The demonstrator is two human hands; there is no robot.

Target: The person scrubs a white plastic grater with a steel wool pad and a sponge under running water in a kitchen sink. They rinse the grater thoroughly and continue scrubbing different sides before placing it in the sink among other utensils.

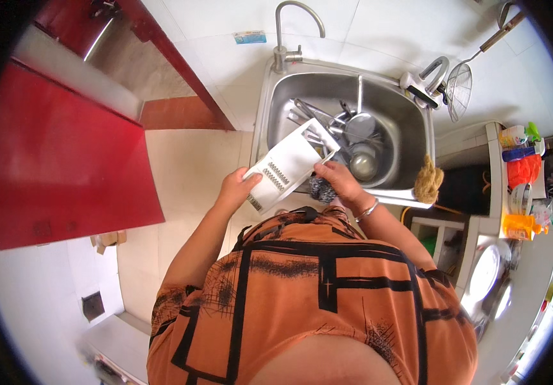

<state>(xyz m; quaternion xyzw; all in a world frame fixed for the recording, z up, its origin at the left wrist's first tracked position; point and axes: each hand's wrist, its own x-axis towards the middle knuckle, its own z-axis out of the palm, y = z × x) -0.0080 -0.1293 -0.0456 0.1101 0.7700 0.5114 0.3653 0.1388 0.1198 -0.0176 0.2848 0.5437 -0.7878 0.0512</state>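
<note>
A white plastic utensil holder [286,161] with rows of slots is tilted over the near rim of the sink. My left hand [236,188] grips its lower end, thumb on the slotted face. On the other side, my right hand [341,182] grips the holder's edge near its open end. A grey metal scouring pad [322,189] is just under my right hand; whether the fingers hold it too is hidden. Beyond, the stainless steel sink [406,130] contains a ladle [360,126], a round metal bowl or ladle head [363,166] and several other metal utensils.
A curved faucet [279,43] rises behind the sink's left corner. A tan fibre scrubber [429,179] lies on the right rim. The wire skimmer [459,91] hangs at the right wall. Bottles, including an orange one [517,226], line a ledge. A red door [69,163] is at left.
</note>
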